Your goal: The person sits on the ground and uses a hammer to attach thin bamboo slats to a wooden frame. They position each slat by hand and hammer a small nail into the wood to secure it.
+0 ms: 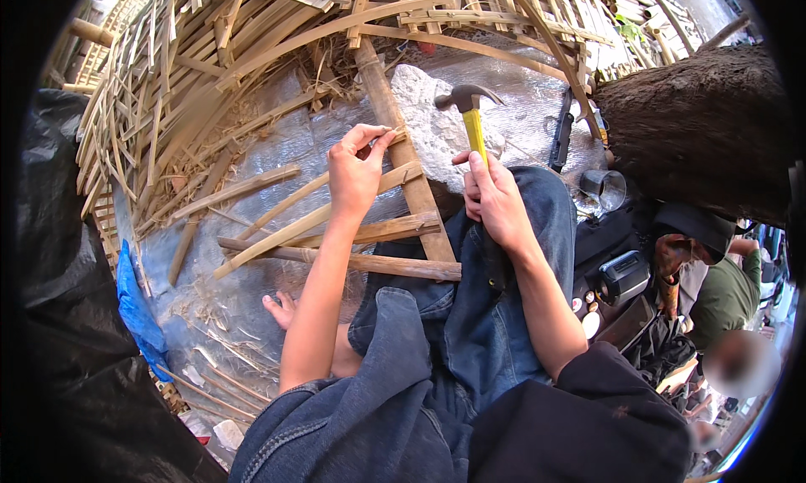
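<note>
My right hand (497,199) grips a claw hammer (473,130) by its yellow handle, with the dark metal head raised at the top. My left hand (354,176) pinches thumb and forefinger together at the edge of a long flat bamboo strip (426,204); whatever small thing lies in the pinch is too fine to make out. Several narrower bamboo slats (306,222) run from that strip toward the left, fanned out, and my left forearm crosses over them. Beside the strip, a rough whitish rock (422,113) stands behind the hammer, whose head is apart from the strip.
A big heap of split bamboo (180,113) curves across the far side and left. At right lie a thick brown trunk (705,126), a clear cup (604,189), a dark long tool (561,134) and a radio-like box (624,276). Another person (726,294) is beyond. Blue plastic (138,311) lies left.
</note>
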Motion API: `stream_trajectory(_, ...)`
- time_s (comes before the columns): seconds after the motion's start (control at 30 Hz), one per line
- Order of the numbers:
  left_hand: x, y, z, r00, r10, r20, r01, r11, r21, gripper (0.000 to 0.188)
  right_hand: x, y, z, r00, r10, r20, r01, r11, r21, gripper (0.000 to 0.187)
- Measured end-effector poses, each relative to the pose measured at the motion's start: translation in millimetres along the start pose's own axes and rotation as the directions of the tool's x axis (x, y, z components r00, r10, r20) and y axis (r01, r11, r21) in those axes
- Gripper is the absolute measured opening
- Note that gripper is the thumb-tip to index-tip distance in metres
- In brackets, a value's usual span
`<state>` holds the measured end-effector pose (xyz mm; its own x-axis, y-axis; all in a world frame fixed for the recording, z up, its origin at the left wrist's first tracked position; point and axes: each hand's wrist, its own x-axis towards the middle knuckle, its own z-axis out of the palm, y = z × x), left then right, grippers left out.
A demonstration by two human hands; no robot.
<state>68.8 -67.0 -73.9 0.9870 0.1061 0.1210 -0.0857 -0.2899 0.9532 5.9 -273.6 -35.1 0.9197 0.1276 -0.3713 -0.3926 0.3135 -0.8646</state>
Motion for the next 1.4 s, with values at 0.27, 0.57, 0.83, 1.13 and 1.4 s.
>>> stream_trajectory(0.27, -2, 5, -6, 0.997, -0.071, 0.026, 0.069, 0.996, 0.053, 0.012, -22, -25, 22, 0.972, -0.236, -0.018, 0.191, 0.824, -0.533, 0.029)
stream_trajectory(0.57, 1, 15, 6, 0.997, 0.080, 0.003, -0.080, 0.996, 0.048, 0.011, -28, -50, 34, 0.932, -0.322, 0.167, 0.298, 0.417, -0.859, 0.030)
stream_trajectory(0.83, 3, -30, -15, 0.992, 0.090, 0.092, -0.086, 0.995, -0.040, 0.006, -23, -23, 39, 0.940, -0.278, 0.197, 0.309, 0.450, -0.838, 0.025)
stream_trajectory(1.13, 15, -35, -5, 0.962, 0.219, 0.164, -0.241, 0.962, 0.129, 0.015, -112, -4, -14, 0.898, -0.417, -0.140, 0.114, 0.527, -0.842, 0.034)
stream_trajectory(1.4, 4, -15, -7, 0.981, 0.164, 0.107, -0.170, 0.985, 0.042, 0.024, -136, 7, -51, 0.902, -0.393, -0.178, 0.158, 0.685, -0.711, 0.037)
